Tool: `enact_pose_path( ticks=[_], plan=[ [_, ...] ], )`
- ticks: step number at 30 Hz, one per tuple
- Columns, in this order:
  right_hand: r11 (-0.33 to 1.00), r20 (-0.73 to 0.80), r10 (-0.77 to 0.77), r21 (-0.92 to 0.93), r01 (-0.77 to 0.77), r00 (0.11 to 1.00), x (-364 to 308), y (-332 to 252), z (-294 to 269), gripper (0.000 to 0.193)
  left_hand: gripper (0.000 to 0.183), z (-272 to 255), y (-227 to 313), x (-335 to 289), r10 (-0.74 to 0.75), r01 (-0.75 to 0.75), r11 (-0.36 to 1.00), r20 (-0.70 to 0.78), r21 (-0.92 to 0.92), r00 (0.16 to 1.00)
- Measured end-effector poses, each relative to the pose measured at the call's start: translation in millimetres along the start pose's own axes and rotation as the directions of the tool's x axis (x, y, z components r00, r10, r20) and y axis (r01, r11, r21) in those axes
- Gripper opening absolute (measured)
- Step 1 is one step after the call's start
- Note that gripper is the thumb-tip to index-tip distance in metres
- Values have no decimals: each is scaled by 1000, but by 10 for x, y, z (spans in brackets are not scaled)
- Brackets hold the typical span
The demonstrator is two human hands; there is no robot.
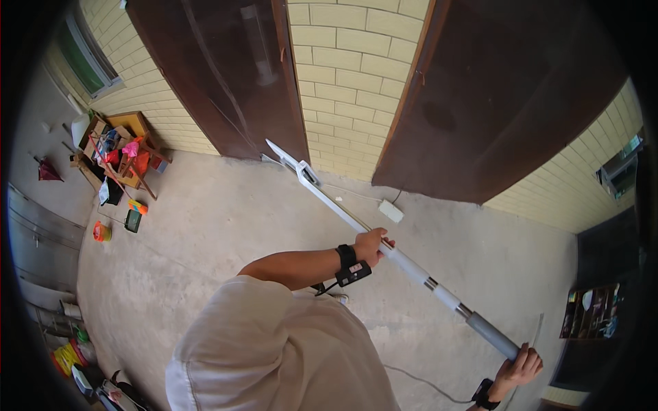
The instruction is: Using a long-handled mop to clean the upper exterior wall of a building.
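Note:
A long white telescopic pole point(410, 266) with metal bands slants across the view, held in both hands. At its far end, near the dark door, is a narrow white head point(283, 155) joined by a bracket; its exact kind is unclear. My left hand point(371, 246) is closed round the pole's middle. At the near right end is a grey sleeve grip point(492, 334); my right hand point(523, 365) is wrapped round its end. A black band with a small box point(353, 272) is on my left wrist, and another black band point(485, 394) on my right.
Dark brown doors point(439, 137) flank a yellow brick wall point(349, 82). On the concrete floor lies a white power strip point(391, 211) with a cord. A cluttered wooden chair point(144, 175) and an orange bucket point(102, 231) stand at left. A shelf point(591, 312) is at right.

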State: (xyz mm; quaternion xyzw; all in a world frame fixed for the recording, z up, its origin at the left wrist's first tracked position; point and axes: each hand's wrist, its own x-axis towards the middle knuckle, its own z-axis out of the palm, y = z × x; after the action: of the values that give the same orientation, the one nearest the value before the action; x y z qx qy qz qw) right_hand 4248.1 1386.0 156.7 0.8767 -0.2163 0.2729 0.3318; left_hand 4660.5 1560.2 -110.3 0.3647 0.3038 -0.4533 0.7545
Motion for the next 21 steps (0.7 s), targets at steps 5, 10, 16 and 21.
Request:
enact_pose_path(
  ticks=[5,10,16,21],
  plan=[
    [962,-244,-215,-222,161,946,500,-199,-63,17,22,-7,7,156,-111,110,989,-3,-102,994],
    [976,-450,-124,-214,28,885,979,-102,148,21,17,46,-143,367,-165,185,980,229,-68,959],
    [955,-100,-75,-292,43,992,1711,-172,511,24,15,267,6,540,-268,374,915,468,-148,842],
    [982,554,-122,-51,180,823,1886,10,1259,10,9,163,248,858,-241,343,905,359,-253,902]
  ],
)
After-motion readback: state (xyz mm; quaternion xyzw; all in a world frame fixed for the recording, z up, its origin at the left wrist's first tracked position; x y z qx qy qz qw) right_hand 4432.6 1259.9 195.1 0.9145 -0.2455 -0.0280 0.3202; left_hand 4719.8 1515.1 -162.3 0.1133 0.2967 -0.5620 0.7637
